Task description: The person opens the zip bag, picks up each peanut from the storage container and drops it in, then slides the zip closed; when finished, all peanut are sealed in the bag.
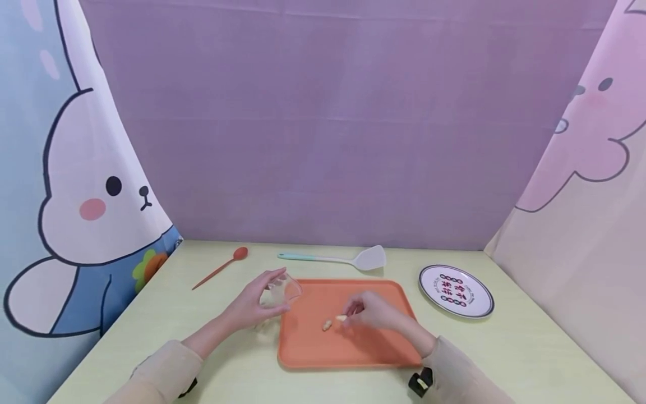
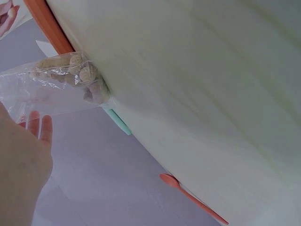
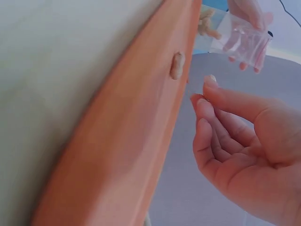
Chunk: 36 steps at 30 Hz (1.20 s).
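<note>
My left hand (image 1: 254, 306), fingers curled, grips a clear bag of peanuts (image 1: 284, 290) tilted over the orange tray's (image 1: 353, 350) left edge on the surface; my right hand (image 1: 375, 311) pinches one peanut (image 1: 341, 318) above the tray, another peanut (image 1: 327, 324) lying just beside it.

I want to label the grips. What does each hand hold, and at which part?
The left hand grips a clear cup of peanuts round its side. The right hand pinches one peanut in its fingertips, over the orange tray.
</note>
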Motion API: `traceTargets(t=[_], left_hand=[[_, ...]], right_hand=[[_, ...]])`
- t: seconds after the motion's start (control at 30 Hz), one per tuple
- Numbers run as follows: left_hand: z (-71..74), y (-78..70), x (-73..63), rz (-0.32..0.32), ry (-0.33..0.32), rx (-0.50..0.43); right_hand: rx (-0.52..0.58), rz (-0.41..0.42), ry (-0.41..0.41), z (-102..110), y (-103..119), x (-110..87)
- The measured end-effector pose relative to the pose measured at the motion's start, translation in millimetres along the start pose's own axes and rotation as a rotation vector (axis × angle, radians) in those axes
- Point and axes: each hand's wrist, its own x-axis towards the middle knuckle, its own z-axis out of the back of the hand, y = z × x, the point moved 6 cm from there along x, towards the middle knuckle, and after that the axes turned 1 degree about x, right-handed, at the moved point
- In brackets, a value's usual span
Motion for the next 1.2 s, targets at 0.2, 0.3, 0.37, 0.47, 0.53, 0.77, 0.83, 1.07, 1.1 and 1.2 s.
traceTargets(t=[0.2,0.3,0.37,0.47,0.53,0.77,0.83,1.07,1.1,1.2], left_hand=[[-1.0,0.6,0.2,-0.002,-0.002,0.004],[-1.0,0.6,-0.2,-0.007,-0.005,0.005],[-0.9,0.7,-0.3,-0.009,-0.007,0.005],[-0.7,1.0,-0.2,-0.016,-0.01,0.002],[-0.7,1.3,-0.1,-0.019,-0.01,0.001],[-1.4,1.8,-0.3,-0.024,-0.007,-0.009],[-1.5,1.8,-0.1,-0.03,-0.007,-0.015],[-1.1,2.2,0.8,-0.031,-0.007,-0.02],[-1.3,2.6,0.7,-0.03,-0.007,-0.021],[-1.9,3.2,0.4,-0.032,-0.008,-0.026]], right_hand=[[-0.032,0.068,-0.072,8,19,9.3],[-0.032,0.091,-0.096,10,31,14.9],[-0.031,0.099,-0.115,11,40,18.7],[-0.03,0.128,-0.132,12,52,24.3],[-0.023,0.147,-0.136,11,60,27.7],[-0.037,0.23,-0.161,3,81,40.8],[-0.032,0.242,-0.166,1,85,44.6],[0.006,0.245,-0.169,-9,91,57.9],[0.011,0.241,-0.168,-10,90,59.0],[0.01,0.235,-0.168,-14,90,61.1]])
